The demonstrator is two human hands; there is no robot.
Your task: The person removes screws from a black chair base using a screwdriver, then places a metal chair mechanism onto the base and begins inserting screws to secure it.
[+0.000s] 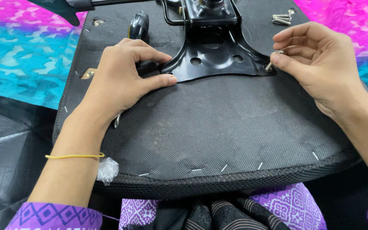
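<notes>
Overhead, an upturned chair seat (218, 127) with stapled black fabric lies over pink-and-teal cloth (18, 51) and black plastic sheeting (5, 145). On the metal plate (211, 59) near its far edge, the left hand (126, 72) presses flat and ungripped at one corner. The right hand (316, 64) pinches a screw (273, 59) at the opposite corner.

A bright cloth (20, 47) printed in pink, teal and blue covers the ground from nine to eleven o'clock, and shows again at one to two o'clock. Crinkled black plastic sheeting (9, 145) lies at seven to eight o'clock. Light is even and soft, with faint shadows.
</notes>
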